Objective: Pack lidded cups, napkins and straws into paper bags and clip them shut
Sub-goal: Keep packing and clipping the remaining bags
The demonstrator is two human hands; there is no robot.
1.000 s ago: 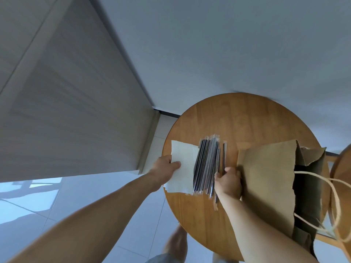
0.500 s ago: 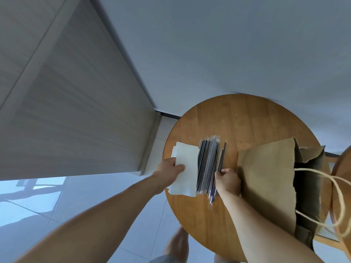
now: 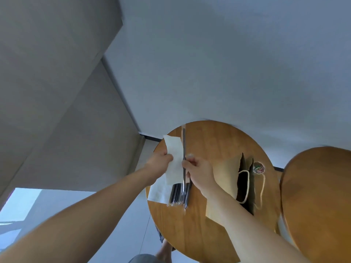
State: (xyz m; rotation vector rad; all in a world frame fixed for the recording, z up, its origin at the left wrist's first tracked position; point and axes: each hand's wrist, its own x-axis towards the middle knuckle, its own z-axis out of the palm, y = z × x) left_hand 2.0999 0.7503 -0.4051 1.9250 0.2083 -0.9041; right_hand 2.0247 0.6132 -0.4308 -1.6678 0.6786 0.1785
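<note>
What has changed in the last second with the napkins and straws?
The left hand has lifted one napkin off the napkin stack. The right hand has pulled a single straw out of the straw bundle and holds it raised beside the napkin. A second ago both hands were down on those piles. The stack, bundle and paper bag stay on the round table.
</note>
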